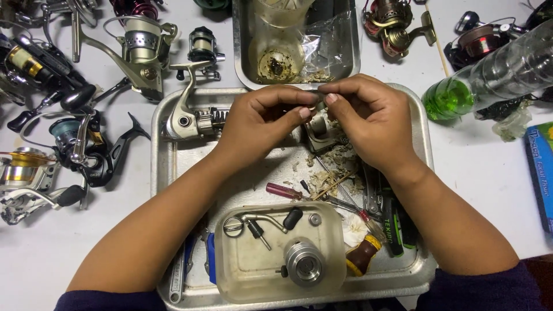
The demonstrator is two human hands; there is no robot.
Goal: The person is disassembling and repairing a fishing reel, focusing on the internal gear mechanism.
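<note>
Nearest the camera: clear plastic tub point(230, 270) at the front of the metal tray point(161, 173), holding a silver spool point(303, 262), a crank handle point(262, 220) with black knob, and small loose parts.

Left hand point(259, 121) and right hand point(368, 115) meet above the back half of the tray, fingertips closed together on a small part point(318, 98). Part is mostly hidden by the fingers; its kind cannot be told. Both hands pinch it, thumbs and forefingers touching.

Directly under the hands: an opened reel body point(317, 129), grey metal, lying on the tray. Left of it, touching the left hand's knuckles, a silver reel frame point(187, 118) with its foot pointing up. Below the hands: scraps of dirty paper point(334, 167), a red-handled screwdriver point(288, 191), a thin wooden stick point(334, 184), dark-handled pliers point(394, 222) at the right, a brown-and-yellow handle point(362, 256) at the front right.

Behind the tray: a second metal tray point(242, 52) with a clear container point(279, 57) and a plastic bag point(328, 40).

White worktop point(484, 173) around both. Left: several spinning reels, one silver-gold point(141, 52), one black point(86, 150). Right: further reels point(397, 26), a clear bottle with green base point(489, 78) lying tilted, a blue box point(541, 173) at the edge.
</note>
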